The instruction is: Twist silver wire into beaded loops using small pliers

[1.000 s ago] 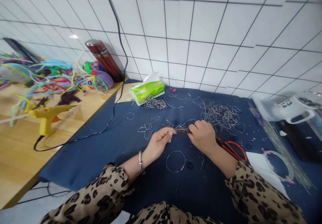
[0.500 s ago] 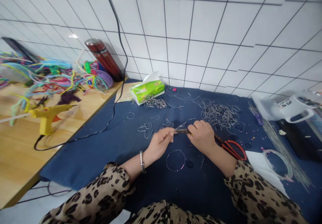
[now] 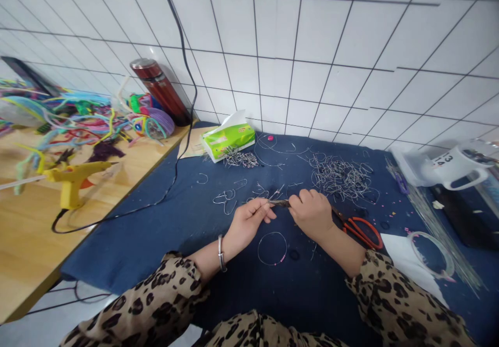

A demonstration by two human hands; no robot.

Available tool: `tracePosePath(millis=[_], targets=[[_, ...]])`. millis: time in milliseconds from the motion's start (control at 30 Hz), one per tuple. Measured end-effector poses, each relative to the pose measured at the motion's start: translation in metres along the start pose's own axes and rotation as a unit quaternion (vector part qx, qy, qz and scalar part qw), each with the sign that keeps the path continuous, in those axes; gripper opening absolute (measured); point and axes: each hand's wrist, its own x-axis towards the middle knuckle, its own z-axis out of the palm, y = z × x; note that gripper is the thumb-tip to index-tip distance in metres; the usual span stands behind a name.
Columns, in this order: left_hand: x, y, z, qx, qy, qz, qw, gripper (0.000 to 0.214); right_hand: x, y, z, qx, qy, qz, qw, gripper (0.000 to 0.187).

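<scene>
Both hands have crept a touch toward the wall, and the short wire (image 3: pixel 278 193) between them now kicks up at its free end where it lay flatter a second ago. By the look of it, it is being turned right at the tool tip. Left hand (image 3: pixel 249 221): grip pinching the wire. Right hand (image 3: pixel 312 213): grip pressed together around the small pliers (image 3: pixel 281 202), mid-desk (image 3: pixel 156 232). Containers: white mug (image 3: pixel 454 172) at 3 o'clock, something dark inside, can't make it out. Green tissue pack (image 3: pixel 230 139) at 11 o'clock, one sheet poking out. Red flask (image 3: pixel 161 89) at 10 o'clock, lid on. Loose wire pile (image 3: pixel 339 175) at 1 o'clock.
</scene>
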Motion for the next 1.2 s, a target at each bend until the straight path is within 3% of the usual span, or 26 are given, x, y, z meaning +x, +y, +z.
tracePosePath(millis=[500,700,833,1033,1200], targets=[[-0.004,0.001,0.005,-0.167,-0.003,-0.063,0.984,0.021,0.003,0.008,0.007,-0.013,0.048,-0.042,0.998,0.022],[0.000,0.006,-0.001,-0.113,-0.051,-0.031,0.992,0.024,0.003,0.010,0.011,0.028,-0.001,-0.002,1.000,0.022],[0.003,0.008,-0.009,-0.073,-0.029,-0.006,0.997,0.027,0.001,0.015,0.016,0.081,-0.041,0.011,0.996,0.021],[0.007,0.009,-0.020,0.017,-0.009,0.053,0.998,0.028,0.000,0.014,0.016,0.211,-0.118,-0.069,0.968,0.024],[0.007,0.015,-0.022,0.045,-0.099,0.084,0.991,0.028,0.001,0.010,0.013,0.275,-0.154,-0.114,0.942,0.026]])
